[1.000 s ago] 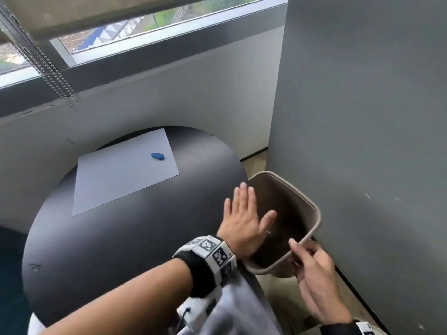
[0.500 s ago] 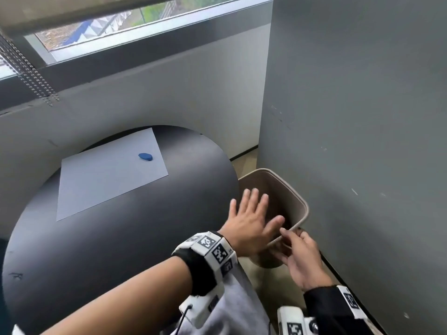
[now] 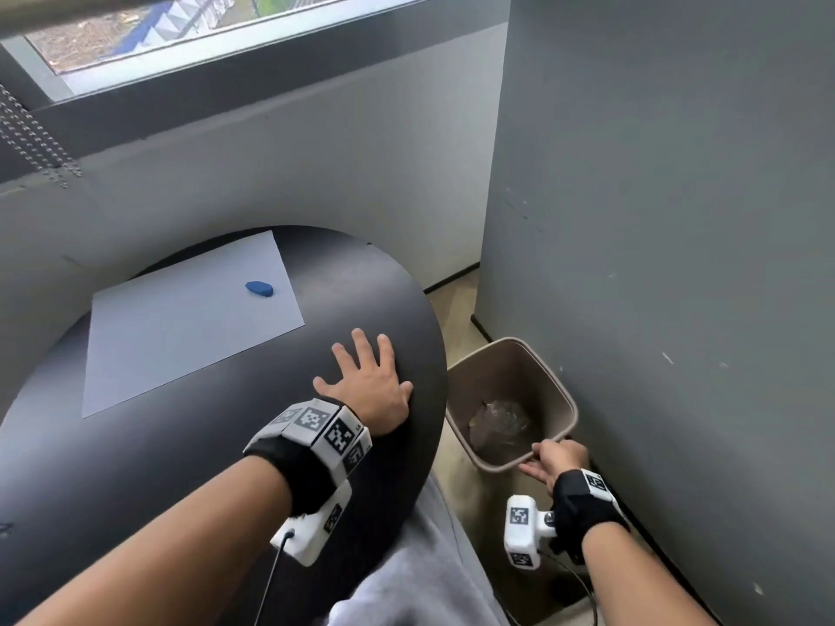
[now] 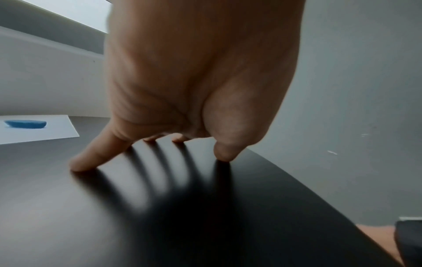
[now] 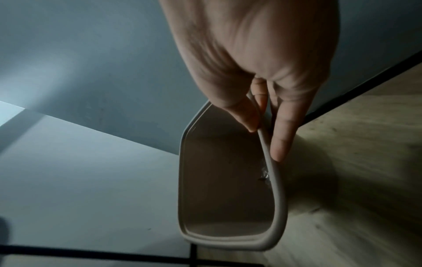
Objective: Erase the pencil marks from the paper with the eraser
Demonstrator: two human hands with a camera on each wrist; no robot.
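A white sheet of paper lies on the round black table, with a blue eraser near its far right corner; the eraser and paper also show at the left of the left wrist view. No pencil marks are visible on the sheet. My left hand rests with fingers spread, fingertips touching the tabletop near the right edge, holding nothing. My right hand pinches the near rim of a beige waste bin low beside the table; thumb inside, fingers outside the rim.
The bin holds crumpled clear plastic and stands on the wooden floor between the table and a grey partition wall. A window and bead chains run along the far wall behind the table.
My left hand moved from over the bin's mouth back onto the tabletop. My right hand lowered the bin from table-edge height down toward the floor beside the partition, still gripping its rim.
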